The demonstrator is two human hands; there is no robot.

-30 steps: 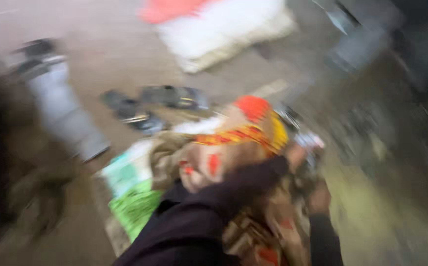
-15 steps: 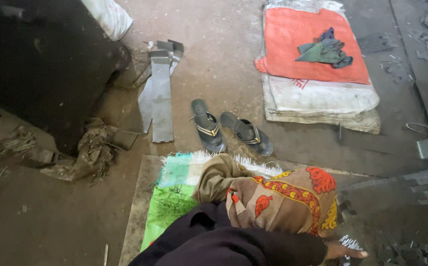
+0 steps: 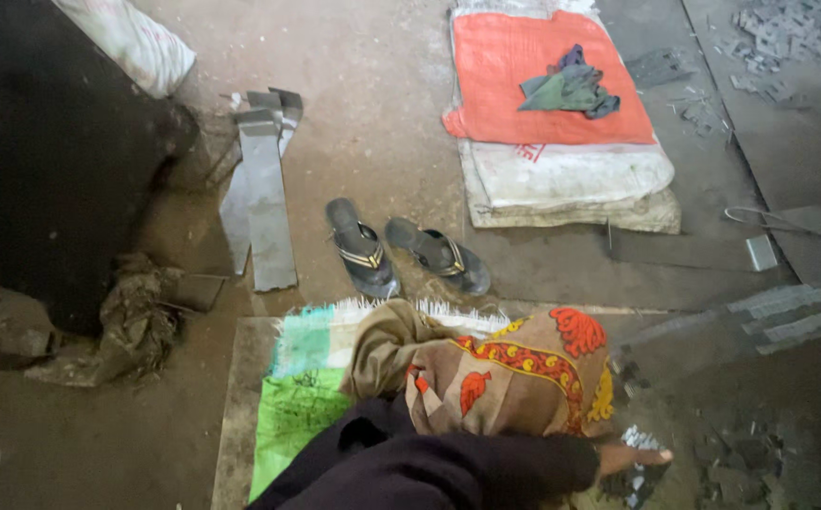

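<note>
the small pale metal pieces [image 3: 639,440] lie in a loose heap on the dusty floor [image 3: 382,123] at the lower right, just beside the edge of the mat. the right hand [image 3: 632,457] reaches out of a dark sleeve [image 3: 448,467] and lies against them with fingers stretched flat and together, closed on nothing that shows. the left hand is out of view, so its grip cannot be told.

the pieces look thin, stamped and sharp-edged; a bare hand pressed or swept over them could be nicked, and a careless sweep could scatter them into the dark scrap and grit around, where they would be hard to pick out.

over the knees lies a soft patterned cloth [image 3: 514,378], brown with red and yellow motifs, loosely draped; its hem could snag on the metal. under it is a green and pale woven mat [image 3: 302,397] with a fringed end. beyond stand two dark rubber sandals [image 3: 406,250], flat grey metal strips [image 3: 264,198], a crumpled dirty rag [image 3: 136,316], and a folded orange sack [image 3: 547,85] on pale sacks.
</note>
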